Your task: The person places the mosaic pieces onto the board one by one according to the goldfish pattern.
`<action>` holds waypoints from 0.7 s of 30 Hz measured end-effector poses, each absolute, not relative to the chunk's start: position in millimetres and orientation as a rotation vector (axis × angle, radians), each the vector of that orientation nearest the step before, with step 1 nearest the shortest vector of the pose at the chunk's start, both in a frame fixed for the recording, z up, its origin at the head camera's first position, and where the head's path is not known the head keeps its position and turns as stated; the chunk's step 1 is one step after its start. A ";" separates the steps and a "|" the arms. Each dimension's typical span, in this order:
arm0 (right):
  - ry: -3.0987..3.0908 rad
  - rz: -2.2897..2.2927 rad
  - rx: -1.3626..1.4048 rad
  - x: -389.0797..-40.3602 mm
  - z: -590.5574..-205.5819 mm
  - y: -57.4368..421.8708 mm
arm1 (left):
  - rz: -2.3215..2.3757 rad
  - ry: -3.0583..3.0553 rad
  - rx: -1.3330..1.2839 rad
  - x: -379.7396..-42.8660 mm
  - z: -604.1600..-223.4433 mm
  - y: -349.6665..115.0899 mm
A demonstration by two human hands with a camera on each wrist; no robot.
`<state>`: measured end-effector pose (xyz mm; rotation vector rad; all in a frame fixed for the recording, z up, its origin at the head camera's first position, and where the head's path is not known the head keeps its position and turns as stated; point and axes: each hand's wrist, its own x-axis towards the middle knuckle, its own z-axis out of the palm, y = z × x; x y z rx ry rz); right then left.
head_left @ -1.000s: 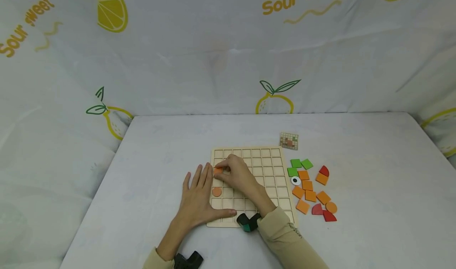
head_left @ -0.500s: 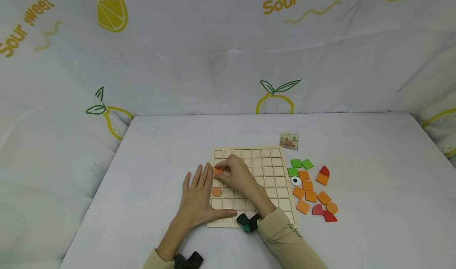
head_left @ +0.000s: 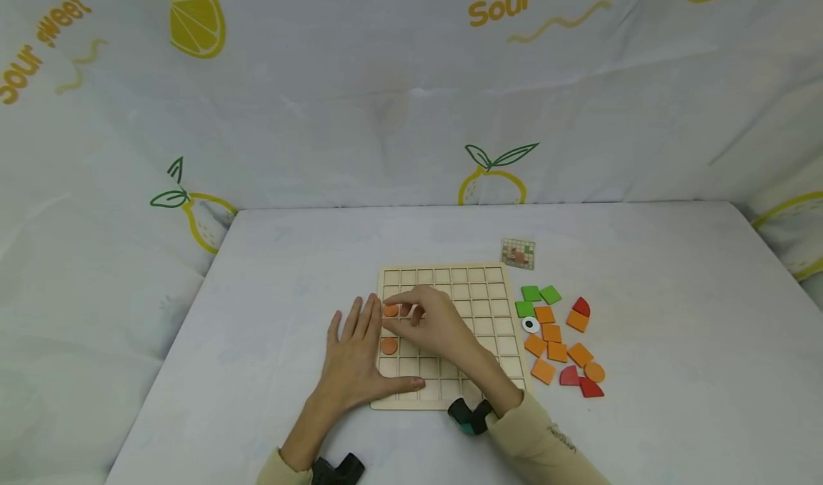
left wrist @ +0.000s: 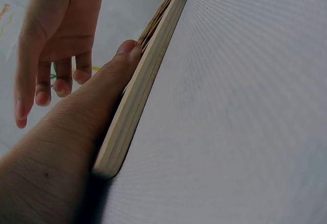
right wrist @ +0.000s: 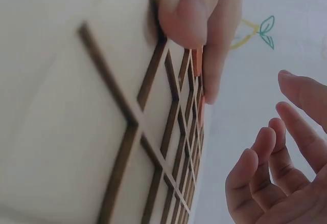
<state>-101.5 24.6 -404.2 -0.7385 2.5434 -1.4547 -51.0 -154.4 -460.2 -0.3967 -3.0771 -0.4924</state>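
A pale wooden grid board (head_left: pixel 485 306) lies on the table. My left hand (head_left: pixel 352 371) rests along its left edge with fingers straight, the thumb reaching over the near left corner. In the left wrist view that thumb (left wrist: pixel 115 65) lies against the board's edge. My right hand (head_left: pixel 432 322) is over the board's left columns, thumb and index finger spread either side of an orange disc (head_left: pixel 391 311) lying in a left-column cell. A second orange disc (head_left: pixel 388 346) sits lower in that column. In the right wrist view, orange edges (right wrist: pixel 197 63) show beyond the right thumb.
Right of the board lie loose orange squares (head_left: pixel 543 371), green squares (head_left: pixel 530 293), red quarter pieces (head_left: pixel 591 388), an orange disc (head_left: pixel 594 372) and a white eye piece (head_left: pixel 530 325). A small pattern card (head_left: pixel 518 253) lies beyond the board's far right corner.
My right thumb and index finger have spread wider and drawn slightly back and right, showing more of the upper orange disc. The left hand holds its place; the head view has shifted slightly.
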 end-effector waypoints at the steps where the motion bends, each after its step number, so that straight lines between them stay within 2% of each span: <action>1: 2.537 -1.465 -0.747 -98.8 -402.6 27.0 | -0.492 -3.076 -0.397 -51.2 -460.5 -154.6; 21: 2.608 -1.516 -0.730 -55.4 -395.0 105.9 | -0.488 -3.107 -0.377 -53.0 -461.3 -153.5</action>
